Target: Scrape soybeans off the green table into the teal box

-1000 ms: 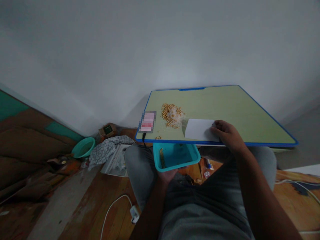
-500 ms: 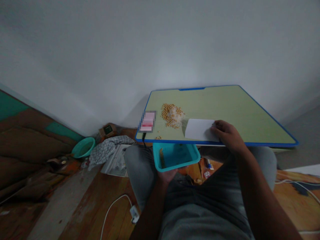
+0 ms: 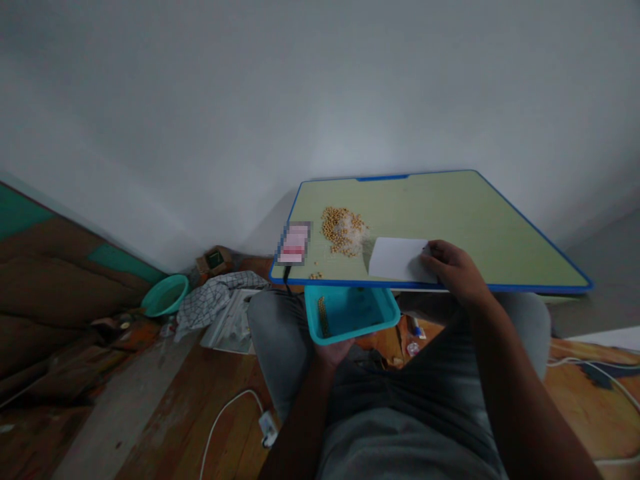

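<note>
My left hand [image 3: 334,351] grips a turquoise plastic basin [image 3: 353,333] from below, just under the near edge of the table; most of its fingers are hidden by the basin. Some soybeans [image 3: 323,317] lie along the basin's left side. My right hand [image 3: 455,267] is closed on the right end of a white card [image 3: 399,259], which rests on the tabletop. Left of the card spreads a pile of soybeans [image 3: 336,227] with white grains [image 3: 353,235] over its right part. A few stray soybeans [image 3: 316,275] sit by the near edge, above the basin.
The light green folding table [image 3: 450,200] has a blue rim and stands against the wall. A blurred pink item [image 3: 294,243] lies at its left edge. On the floor are a green basin [image 3: 166,295], a checked cloth [image 3: 213,300] and a power strip [image 3: 269,427] with a white cable.
Hardly anything differs. The whole view has shifted very slightly; both hands, the basin and the card keep their places.
</note>
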Motion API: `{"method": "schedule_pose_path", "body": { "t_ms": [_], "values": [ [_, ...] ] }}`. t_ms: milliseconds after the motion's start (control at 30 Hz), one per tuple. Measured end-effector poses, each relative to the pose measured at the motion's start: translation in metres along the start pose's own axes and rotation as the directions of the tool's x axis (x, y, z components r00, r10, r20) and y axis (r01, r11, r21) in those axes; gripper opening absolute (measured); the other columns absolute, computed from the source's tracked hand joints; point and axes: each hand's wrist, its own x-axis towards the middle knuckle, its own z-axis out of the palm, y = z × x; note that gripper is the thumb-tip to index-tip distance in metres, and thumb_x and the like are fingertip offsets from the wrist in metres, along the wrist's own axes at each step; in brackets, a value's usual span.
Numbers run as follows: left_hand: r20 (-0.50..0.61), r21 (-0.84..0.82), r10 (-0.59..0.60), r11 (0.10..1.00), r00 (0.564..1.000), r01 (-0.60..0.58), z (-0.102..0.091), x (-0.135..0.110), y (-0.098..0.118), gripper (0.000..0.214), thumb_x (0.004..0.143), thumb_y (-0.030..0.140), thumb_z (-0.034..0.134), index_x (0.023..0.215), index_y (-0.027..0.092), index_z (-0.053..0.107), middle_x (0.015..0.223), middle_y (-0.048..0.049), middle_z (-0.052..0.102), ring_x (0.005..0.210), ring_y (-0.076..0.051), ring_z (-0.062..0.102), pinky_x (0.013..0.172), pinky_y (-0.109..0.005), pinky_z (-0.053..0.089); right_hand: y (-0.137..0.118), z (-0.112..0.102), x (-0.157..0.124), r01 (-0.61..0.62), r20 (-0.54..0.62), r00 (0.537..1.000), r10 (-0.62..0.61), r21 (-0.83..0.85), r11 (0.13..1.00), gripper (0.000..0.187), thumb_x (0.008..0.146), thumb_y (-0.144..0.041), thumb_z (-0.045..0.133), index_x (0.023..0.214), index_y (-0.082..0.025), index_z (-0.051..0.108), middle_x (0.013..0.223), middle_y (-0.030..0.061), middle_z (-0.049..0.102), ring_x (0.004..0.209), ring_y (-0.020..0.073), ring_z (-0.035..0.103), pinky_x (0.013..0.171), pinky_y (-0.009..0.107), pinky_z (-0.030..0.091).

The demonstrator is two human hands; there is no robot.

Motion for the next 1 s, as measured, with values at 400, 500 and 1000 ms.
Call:
{"method": "schedule_pose_path", "body": {
  "t_ms": [400, 500, 1000],
  "values": [
    [-0.028, -0.091, -0.011, 0.996, 1.0, 0.009, -0.013, 0.009, -0.009, 0.068, 0.099, 0.078, 0.038, 0.109, 0.032, 0.088, 0.134, -0.0033, 0.083, 0.159, -0.051, 0.043, 0.12, -0.076, 0.042, 0.001, 0.0, 0.0, 0.011, 0.02, 1.0, -0.011, -0.014, 1.0, 0.034, 0.08, -0.047, 0.076, 0.102, -0.021, 0.071, 0.088, 0.0078, 0.076, 0.075, 0.0229, 0.066, 0.061, 0.032, 0.05],
    [0.013, -0.095, -0.026, 0.995, 1.0, 0.027, -0.025, 0.016, -0.015, 0.07, 0.097, 0.082, 0.038, 0.114, 0.035, 0.087, 0.144, -0.0023, 0.078, 0.161, -0.048, 0.041, 0.121, -0.076, 0.041, 0.0, 0.0, 0.0, 0.01, 0.018, 1.0, -0.01, -0.008, 1.0, 0.034, 0.08, -0.047, 0.076, 0.101, -0.022, 0.07, 0.088, 0.0068, 0.076, 0.076, 0.0229, 0.066, 0.064, 0.033, 0.051],
    [-0.01, -0.055, 0.0, 0.999, 1.0, 0.0, -0.016, 0.009, -0.012, 0.067, 0.099, 0.077, 0.038, 0.109, 0.034, 0.089, 0.137, 0.0, 0.082, 0.158, -0.049, 0.046, 0.119, -0.075, 0.044, -0.005, 0.0, -0.002, -0.03, 0.016, 0.999, 0.029, 0.018, 0.999, 0.03, 0.077, -0.044, 0.079, 0.098, -0.025, 0.07, 0.086, 0.007, 0.076, 0.076, 0.0259, 0.069, 0.062, 0.035, 0.053]
  ]
}}
